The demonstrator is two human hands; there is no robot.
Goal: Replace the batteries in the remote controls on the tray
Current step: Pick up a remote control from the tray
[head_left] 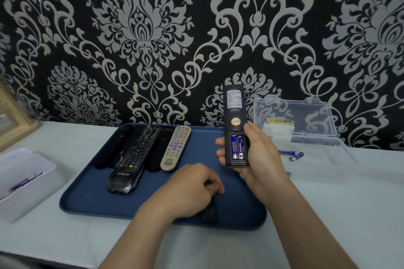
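Note:
My right hand [259, 155] holds a black remote [235, 116] upright, back side toward me, above the right part of the blue tray [91, 194]. Its battery bay is uncovered and two blue batteries [237, 147] sit inside. My left hand [192, 190] rests low on the tray's front part, fingers curled over a dark piece [210, 212], probably the battery cover, which is mostly hidden. Several other remotes lie at the tray's back left: a black one in plastic wrap [129, 164] and a beige one [176, 148] among them.
A clear plastic box [295, 120] with its lid up stands at the back right. Two loose blue batteries [294, 155] lie on the table near it. A white box [24, 179] holding batteries sits at the left. A wooden frame [13, 122] is at the far left.

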